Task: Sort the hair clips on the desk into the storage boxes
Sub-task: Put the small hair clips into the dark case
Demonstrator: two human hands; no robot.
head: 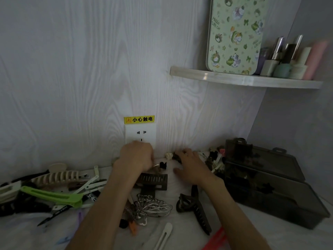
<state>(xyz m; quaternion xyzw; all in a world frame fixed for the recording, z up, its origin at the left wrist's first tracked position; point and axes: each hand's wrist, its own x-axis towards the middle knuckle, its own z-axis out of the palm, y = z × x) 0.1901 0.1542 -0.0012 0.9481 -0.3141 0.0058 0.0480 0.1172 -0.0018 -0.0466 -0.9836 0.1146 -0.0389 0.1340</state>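
Note:
Hair clips of many kinds lie scattered over the white desk (270,235). My left hand (137,156) is curled near the back wall, its fingers bent down over small clips; what it grips is hidden. My right hand (191,166) lies spread with relaxed fingers over the desk, fingertips at a small dark clip (177,156). Between the hands sits a small black clip (163,165). A brown square claw clip (155,180), a silver butterfly clip (153,207) and a dark long claw clip (196,208) lie nearer me. The dark translucent storage boxes (266,183) stand at the right.
A green duckbill clip (54,195), a beige toothed clip (57,175) and several white clips pile up at the left. A wall socket (140,134) with a yellow warning label is behind my left hand. A corner shelf (243,79) holds a patterned tin and cosmetics.

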